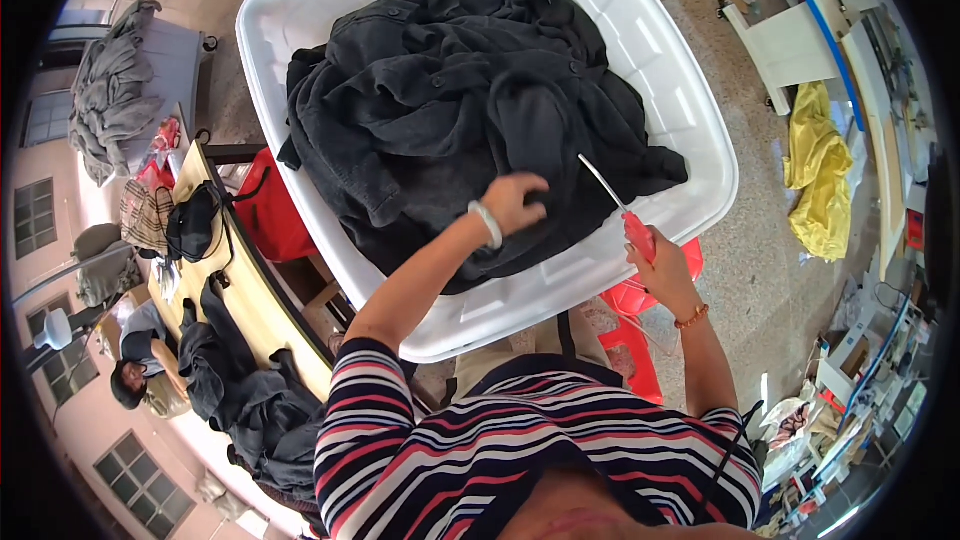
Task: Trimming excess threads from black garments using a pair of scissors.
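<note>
A heap of dark grey-black garments with buttons (430,90) fills much of a large white plastic tub (690,100) in front of me. My left hand (512,204), with a pale bracelet at its wrist, is over the near part of the heap. Its fingers are apart and slightly blurred; I see nothing held in them, and whether they touch the cloth is unclear. At the tub's near right rim, my right hand (665,270) is closed round the red handle of a tool with a long, thin metal shaft (605,183). The shaft points up and left toward the garments.
Red plastic stools (632,360) stand under the tub's near right side. On the left, a wooden table (262,312) bears more dark garments (262,420) and a black bag (197,224); a person (150,355) is beyond it. Yellow cloth (822,175) lies on the right.
</note>
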### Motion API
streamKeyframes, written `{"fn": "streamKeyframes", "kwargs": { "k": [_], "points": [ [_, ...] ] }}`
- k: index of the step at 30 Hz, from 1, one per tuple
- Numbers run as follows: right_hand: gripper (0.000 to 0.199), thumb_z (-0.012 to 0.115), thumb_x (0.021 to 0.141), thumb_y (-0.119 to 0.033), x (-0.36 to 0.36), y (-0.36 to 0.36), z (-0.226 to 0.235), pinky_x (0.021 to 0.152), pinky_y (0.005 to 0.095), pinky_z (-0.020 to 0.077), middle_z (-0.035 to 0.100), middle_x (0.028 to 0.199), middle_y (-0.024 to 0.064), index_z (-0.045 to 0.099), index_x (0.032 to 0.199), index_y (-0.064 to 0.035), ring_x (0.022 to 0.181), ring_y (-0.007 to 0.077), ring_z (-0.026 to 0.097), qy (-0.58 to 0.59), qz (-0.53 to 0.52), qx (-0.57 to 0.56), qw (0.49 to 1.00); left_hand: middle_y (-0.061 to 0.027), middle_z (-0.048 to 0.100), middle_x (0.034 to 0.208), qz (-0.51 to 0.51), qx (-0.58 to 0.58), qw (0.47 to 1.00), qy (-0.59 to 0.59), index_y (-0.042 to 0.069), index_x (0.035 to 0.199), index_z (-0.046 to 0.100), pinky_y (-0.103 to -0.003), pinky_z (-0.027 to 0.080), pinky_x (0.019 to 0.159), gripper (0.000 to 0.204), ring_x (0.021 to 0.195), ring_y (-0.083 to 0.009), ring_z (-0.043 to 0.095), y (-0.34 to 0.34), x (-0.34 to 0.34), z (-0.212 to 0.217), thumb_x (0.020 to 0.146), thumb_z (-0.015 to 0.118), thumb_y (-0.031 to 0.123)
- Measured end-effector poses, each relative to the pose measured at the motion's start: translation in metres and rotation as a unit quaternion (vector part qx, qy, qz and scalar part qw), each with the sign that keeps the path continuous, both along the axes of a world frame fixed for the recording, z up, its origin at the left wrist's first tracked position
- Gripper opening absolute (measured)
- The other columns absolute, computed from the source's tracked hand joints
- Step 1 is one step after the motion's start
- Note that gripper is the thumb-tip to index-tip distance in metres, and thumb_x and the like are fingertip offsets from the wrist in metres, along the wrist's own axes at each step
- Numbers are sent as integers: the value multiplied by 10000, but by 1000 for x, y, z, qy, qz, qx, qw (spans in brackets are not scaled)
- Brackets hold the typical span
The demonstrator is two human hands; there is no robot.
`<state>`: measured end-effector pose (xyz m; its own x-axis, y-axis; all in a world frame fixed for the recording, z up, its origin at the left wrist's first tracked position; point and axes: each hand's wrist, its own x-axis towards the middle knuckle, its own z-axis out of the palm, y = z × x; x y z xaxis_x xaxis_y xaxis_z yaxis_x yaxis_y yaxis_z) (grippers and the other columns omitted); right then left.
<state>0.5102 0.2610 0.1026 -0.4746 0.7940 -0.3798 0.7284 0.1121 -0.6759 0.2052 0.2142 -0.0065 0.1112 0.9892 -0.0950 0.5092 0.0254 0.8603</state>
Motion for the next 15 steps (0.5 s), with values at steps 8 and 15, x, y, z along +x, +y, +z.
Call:
{"fn": "streamKeyframes", "kwargs": {
  "k": [8,15],
  "points": [
    [267,623,936,-216,-19,54,2,701,390,515,690,801,169,601,1106,-11,792,328,699,11,49,-40,998,-93,655,822,604,-83,754,-244,0,1060,613,-269,523,495,350,639,-167,630,57,-116,4,844,768,229],
    [287,616,926,-230,-29,59,4,703,432,505,676,818,198,592,1143,-42,809,402,664,14,92,-50,994,-96,638,914,680,-17,652,-335,2,1173,555,-320,592,619,338,736,-196,658,95,-159,-35,915,683,179]
  ]
}}
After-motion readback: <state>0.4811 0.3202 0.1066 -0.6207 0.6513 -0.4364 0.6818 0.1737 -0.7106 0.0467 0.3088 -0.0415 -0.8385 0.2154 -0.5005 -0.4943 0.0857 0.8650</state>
